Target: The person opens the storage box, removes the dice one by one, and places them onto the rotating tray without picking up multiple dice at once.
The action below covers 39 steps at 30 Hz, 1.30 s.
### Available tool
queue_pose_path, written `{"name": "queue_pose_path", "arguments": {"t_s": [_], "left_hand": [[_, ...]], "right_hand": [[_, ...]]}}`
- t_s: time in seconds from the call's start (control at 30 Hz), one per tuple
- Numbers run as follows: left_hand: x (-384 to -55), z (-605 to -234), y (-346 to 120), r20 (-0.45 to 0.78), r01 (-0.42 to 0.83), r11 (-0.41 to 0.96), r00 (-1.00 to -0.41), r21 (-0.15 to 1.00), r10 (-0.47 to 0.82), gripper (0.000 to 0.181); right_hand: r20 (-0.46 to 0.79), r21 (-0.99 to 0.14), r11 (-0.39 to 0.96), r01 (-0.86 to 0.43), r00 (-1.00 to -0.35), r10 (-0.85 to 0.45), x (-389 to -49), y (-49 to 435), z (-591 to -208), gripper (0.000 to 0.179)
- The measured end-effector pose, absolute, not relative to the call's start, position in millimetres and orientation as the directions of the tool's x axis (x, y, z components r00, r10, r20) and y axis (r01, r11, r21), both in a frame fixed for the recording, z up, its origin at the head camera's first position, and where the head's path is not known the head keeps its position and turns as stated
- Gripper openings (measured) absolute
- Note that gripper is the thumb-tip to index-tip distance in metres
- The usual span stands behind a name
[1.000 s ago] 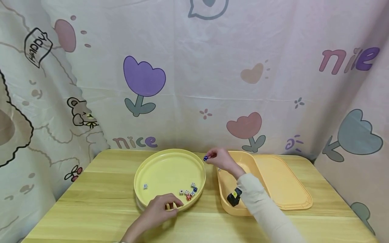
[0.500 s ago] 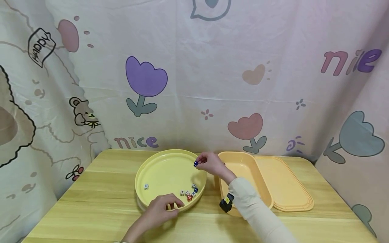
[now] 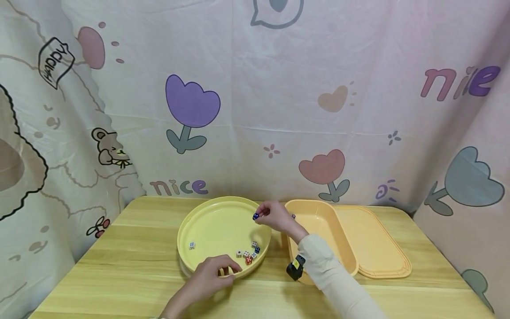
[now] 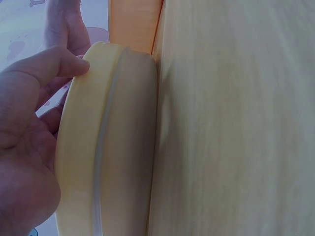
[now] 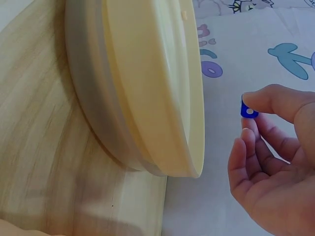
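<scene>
My right hand (image 3: 276,215) pinches a blue die (image 3: 256,216) with white pips above the right rim of a round yellow tray (image 3: 223,217). In the right wrist view the same blue die (image 5: 249,110) sits between thumb and fingertips, apart from the tray. My left hand (image 3: 213,272) grips the tray's near rim. The left wrist view has its thumb (image 4: 74,65) on the outer wall and the fingers curled over the inner side. Inside the tray, a white die (image 3: 192,245) lies at the left. Several white dice, a dark blue die (image 3: 257,250) and a red die (image 3: 249,260) cluster near the right front.
Right of the tray stands an orange rectangular bin (image 3: 318,221), with a small die (image 3: 293,216) at its left side, partly behind my right hand. A flat orange lid (image 3: 372,241) lies beside the bin. A patterned curtain (image 3: 247,88) hangs behind the wooden table (image 3: 131,261).
My right hand has moved left from beside the bin to over the tray's right rim, carrying the blue die; it has barely shifted in the last half second. The left hand stays put.
</scene>
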<state>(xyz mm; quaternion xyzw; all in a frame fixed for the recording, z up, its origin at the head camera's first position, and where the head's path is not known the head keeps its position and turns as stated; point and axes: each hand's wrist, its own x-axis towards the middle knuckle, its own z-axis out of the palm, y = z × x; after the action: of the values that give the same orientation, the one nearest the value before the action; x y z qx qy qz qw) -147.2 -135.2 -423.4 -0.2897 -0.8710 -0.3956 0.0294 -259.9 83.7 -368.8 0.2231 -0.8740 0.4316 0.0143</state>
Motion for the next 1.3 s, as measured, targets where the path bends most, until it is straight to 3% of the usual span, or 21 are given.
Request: {"name": "queue_pose_path", "arguments": {"t_s": [1.3], "left_hand": [[-148, -423, -134, 0.285, 0.532, 0.519, -0.828, 0.669, 0.482, 0.019]], "right_hand": [[0.195, -0.771, 0.523, -0.363, -0.917, -0.349, -267, 98, -354, 0.016]]}}
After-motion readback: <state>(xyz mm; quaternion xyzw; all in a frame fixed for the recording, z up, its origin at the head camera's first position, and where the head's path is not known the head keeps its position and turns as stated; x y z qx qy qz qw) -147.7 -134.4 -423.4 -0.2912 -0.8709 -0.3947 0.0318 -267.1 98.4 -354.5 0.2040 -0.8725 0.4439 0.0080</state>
